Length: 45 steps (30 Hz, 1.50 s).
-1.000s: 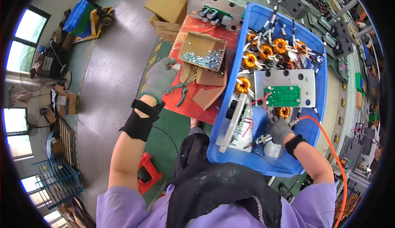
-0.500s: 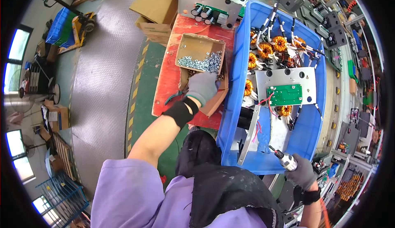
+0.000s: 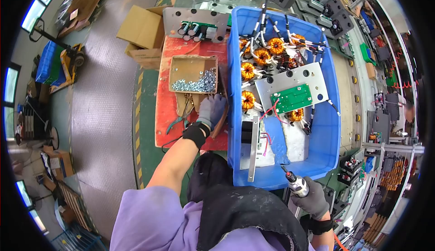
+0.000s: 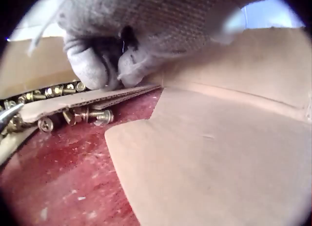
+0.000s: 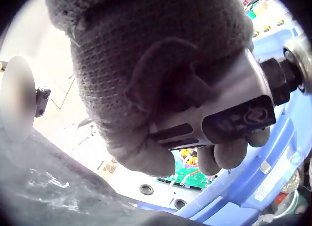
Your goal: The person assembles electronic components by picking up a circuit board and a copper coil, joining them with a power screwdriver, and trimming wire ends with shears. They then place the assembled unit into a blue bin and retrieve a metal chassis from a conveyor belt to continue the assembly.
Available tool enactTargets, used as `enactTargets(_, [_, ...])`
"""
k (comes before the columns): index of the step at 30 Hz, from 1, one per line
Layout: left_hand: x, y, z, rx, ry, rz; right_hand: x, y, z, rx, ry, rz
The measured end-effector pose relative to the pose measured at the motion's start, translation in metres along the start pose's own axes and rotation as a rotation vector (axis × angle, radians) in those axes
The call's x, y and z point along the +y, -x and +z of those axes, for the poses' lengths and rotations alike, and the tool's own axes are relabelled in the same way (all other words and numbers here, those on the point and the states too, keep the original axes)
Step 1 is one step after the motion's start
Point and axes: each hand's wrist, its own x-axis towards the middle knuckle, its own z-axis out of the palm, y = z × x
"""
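Observation:
My gloved left hand (image 3: pixel 212 109) reaches into an open cardboard box of brass-coloured screws (image 4: pixel 61 90) on a red tabletop (image 3: pixel 165 101). In the left wrist view its thumb and a bent finger sit close together over a cardboard flap (image 4: pixel 92 97), screws right beside them. Whether they pinch a screw, I cannot tell. My gloved right hand (image 3: pixel 314 201) grips an air screwdriver (image 3: pixel 297 185) near the front of a blue bin (image 3: pixel 328 149). The driver's bit points up and left. Its metal body (image 5: pixel 234 99) crosses the palm in the right wrist view, fingers curled round it.
A shallow box (image 3: pixel 190 69) of small silvery nuts stands behind the screws, with green-handled pliers (image 3: pixel 174 123) left of my hand. The bin holds copper-wound coils (image 3: pixel 263 56) and a metal plate with a green circuit board (image 3: pixel 293 98). An open carton (image 3: pixel 142 26) stands at the back left.
My left hand has moved from left of the red table over to the screw box. My right hand has come out of the bin to its front edge with the air screwdriver.

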Motion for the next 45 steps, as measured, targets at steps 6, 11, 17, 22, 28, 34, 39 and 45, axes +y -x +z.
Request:
enactTargets(6, [0.012, 0.024, -0.056, 0.156, 0.515, -0.237, -0.028, -0.021, 0.002, 0.106, 0.075, -0.104])
enactTargets(11, [0.041, 0.062, -0.156, 0.006, 1.887, -0.397, -0.083, -0.048, 0.003, 0.109, 0.063, -0.220])
enactTargets(17, [0.065, 0.086, -0.208, -0.094, 2.020, -0.120, -0.108, -0.066, 0.009, 0.142, 0.275, -0.379])
enactTargets(22, [0.071, 0.087, -0.215, -0.093, 1.968, -0.051, -0.110, -0.065, 0.005, 0.125, 0.300, -0.331])
enactTargets(28, [0.070, 0.086, -0.220, -0.112, 1.730, -0.092, -0.108, -0.061, 0.002, 0.136, 0.323, -0.302])
enactTargets(34, [0.079, 0.087, -0.233, -0.023, 1.563, -0.110, -0.117, -0.057, -0.003, 0.061, 0.231, -0.239])
enactTargets(39, [0.075, 0.085, -0.230, 0.037, 1.283, -0.040, -0.104, -0.053, 0.000, 0.101, 0.252, -0.304])
enactTargets(45, [0.076, 0.085, -0.219, 0.113, 1.462, 0.237, -0.103, -0.047, -0.020, -0.371, -0.006, -0.160])
